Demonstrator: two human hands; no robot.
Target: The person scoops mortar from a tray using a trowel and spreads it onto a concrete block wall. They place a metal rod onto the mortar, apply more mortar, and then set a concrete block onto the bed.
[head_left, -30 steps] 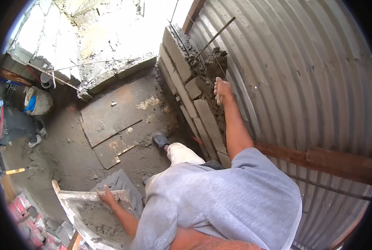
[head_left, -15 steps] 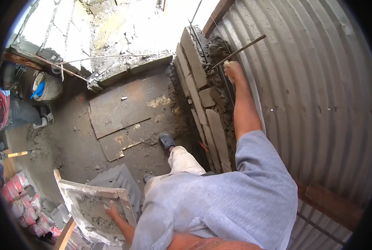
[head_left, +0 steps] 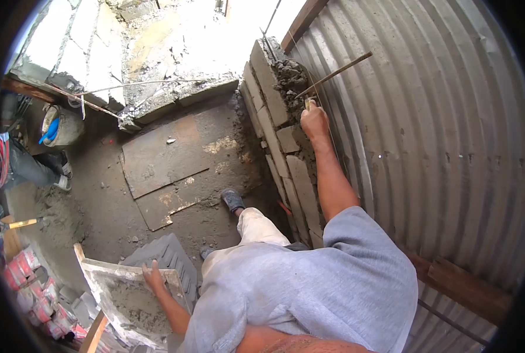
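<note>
My right hand (head_left: 314,120) is closed around the pale handle of a trowel (head_left: 309,103), at the far end of a block wall (head_left: 270,120). The trowel's blade cannot be made out. Wet mortar (head_left: 291,76) lies along the wall top beside the hand, and a rusty steel bar (head_left: 336,74) slants just past it. My left hand (head_left: 154,279) is open, its fingers apart near the upper edge of a wooden mortar box (head_left: 124,269). Grey mortar (head_left: 136,303) lies inside the box.
Corrugated metal sheeting (head_left: 427,141) rises close along the right. Flat boards (head_left: 174,159) lie on the floor. Stacked grey blocks (head_left: 165,254) stand behind the box. At left are a bucket (head_left: 68,126), another person's leg (head_left: 36,167) and a yellow-handled tool (head_left: 24,223).
My right hand has drawn back slightly left and toward me; the mortar on the wall end shows more clearly. My left hand has risen from over the mortar to the box's upper edge.
</note>
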